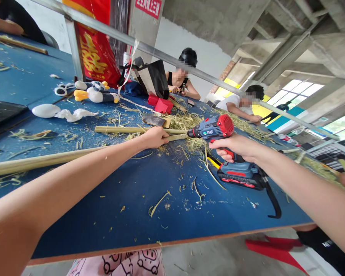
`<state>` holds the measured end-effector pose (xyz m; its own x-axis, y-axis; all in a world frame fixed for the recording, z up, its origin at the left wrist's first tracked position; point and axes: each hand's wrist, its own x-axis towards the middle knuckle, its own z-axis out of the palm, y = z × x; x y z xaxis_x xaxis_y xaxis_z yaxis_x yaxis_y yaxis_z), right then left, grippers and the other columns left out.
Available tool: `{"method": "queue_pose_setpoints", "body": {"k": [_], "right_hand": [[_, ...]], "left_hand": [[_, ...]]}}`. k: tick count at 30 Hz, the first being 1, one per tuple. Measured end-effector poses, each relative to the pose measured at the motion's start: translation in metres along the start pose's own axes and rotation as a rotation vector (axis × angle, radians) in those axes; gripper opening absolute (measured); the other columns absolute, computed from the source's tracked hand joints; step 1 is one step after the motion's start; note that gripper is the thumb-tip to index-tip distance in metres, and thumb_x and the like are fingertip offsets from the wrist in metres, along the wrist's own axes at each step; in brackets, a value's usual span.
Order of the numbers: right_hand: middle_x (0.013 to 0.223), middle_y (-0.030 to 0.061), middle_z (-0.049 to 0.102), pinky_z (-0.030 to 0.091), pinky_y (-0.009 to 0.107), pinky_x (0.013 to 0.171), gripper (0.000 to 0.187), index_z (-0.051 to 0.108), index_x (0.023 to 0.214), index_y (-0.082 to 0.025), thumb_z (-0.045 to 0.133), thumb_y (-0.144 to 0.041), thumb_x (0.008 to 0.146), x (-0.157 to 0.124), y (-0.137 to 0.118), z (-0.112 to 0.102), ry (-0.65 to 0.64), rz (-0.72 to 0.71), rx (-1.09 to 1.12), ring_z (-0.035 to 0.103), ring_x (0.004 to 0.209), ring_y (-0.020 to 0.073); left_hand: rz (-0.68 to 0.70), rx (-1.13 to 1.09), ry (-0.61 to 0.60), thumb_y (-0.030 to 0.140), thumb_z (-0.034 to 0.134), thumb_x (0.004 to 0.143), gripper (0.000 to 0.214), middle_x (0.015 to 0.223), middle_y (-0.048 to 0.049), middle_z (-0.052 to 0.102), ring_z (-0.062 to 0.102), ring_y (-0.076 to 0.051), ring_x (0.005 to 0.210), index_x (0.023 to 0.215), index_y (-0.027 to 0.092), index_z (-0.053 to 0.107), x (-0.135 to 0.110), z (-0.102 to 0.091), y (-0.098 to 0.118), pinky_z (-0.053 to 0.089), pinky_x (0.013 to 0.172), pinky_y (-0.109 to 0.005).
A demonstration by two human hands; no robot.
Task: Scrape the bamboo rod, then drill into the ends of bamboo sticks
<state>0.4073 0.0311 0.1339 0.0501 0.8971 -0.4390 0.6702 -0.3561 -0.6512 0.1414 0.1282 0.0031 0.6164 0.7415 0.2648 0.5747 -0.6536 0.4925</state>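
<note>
My left hand (pixel 155 137) is closed around a long pale wooden pole (pixel 46 159) that runs in from the left edge of the view. My right hand (pixel 235 147) grips the handle of a blue and red cordless drill (pixel 211 127). The drill's chuck points left and meets the right end of the pole; whether a bit has entered the wood cannot be made out. Behind my left hand lies a second, shorter pole (pixel 117 129). A black strap (pixel 273 201) hangs from the drill's battery base.
Wood shavings (pixel 186 122) cover much of the blue table (pixel 117 207). Bird-like plush toys (pixel 97 95), a white egg-shaped piece (pixel 46 110), a dark flat block (pixel 153 120) and a black bag (pixel 153 78) lie beyond. A metal rail (pixel 161 57) crosses above; other people sit around.
</note>
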Motion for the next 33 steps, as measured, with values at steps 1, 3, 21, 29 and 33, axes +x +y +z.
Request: {"method": "queue_pose_setpoints", "body": {"k": [1,3,21,29,33], "right_hand": [[0.047,-0.0055,0.041,0.03,0.022,0.037,0.029,0.044,0.069,-0.023,0.069,-0.026,0.083,0.0001,-0.0004,-0.0005,-0.002,0.008,0.009,0.034,0.038,0.0079],[0.047,-0.0057,0.04,0.029,0.022,0.037,0.028,0.043,0.071,-0.023,0.068,-0.025,0.084,-0.0001,-0.0018,-0.0011,-0.006,0.026,0.027,0.033,0.038,0.008],[0.047,-0.005,0.04,0.028,0.022,0.039,0.028,0.041,0.072,-0.023,0.063,-0.021,0.089,-0.0068,-0.0047,0.005,-0.013,0.063,0.083,0.032,0.039,0.0068],[0.046,-0.0047,0.041,0.029,0.022,0.038,0.031,0.041,0.07,-0.023,0.066,-0.024,0.088,-0.0063,-0.003,0.0068,-0.004,0.055,0.072,0.034,0.038,0.0071],[0.045,-0.0052,0.041,0.03,0.022,0.036,0.034,0.04,0.068,-0.024,0.071,-0.027,0.083,-0.0038,-0.0001,0.0081,0.024,0.043,0.057,0.034,0.037,0.0078]], "left_hand": [[0.001,0.008,-0.005,0.03,0.057,0.088,0.028,0.081,-0.0111,0.074,0.058,-0.02,0.07,0.095,0.016,0.08,-0.0001,-0.0003,0.0006,0.038,0.067,-0.033],[-0.004,0.017,-0.009,0.029,0.057,0.088,0.027,0.083,-0.0119,0.074,0.059,-0.021,0.072,0.093,0.015,0.08,-0.0003,-0.0007,0.002,0.039,0.069,-0.034],[-0.018,0.07,0.033,0.027,0.06,0.088,0.024,0.086,-0.0112,0.073,0.061,-0.023,0.082,0.095,0.015,0.08,-0.0018,0.0011,0.0058,0.044,0.077,-0.035],[-0.017,0.079,0.025,0.027,0.059,0.088,0.025,0.084,-0.0101,0.073,0.06,-0.022,0.078,0.094,0.016,0.08,-0.0025,-0.0003,0.0067,0.043,0.073,-0.033],[-0.031,0.095,0.019,0.027,0.059,0.087,0.027,0.087,-0.0116,0.074,0.06,-0.023,0.079,0.099,0.015,0.081,-0.0018,0.0007,0.0067,0.044,0.074,-0.034]]}}
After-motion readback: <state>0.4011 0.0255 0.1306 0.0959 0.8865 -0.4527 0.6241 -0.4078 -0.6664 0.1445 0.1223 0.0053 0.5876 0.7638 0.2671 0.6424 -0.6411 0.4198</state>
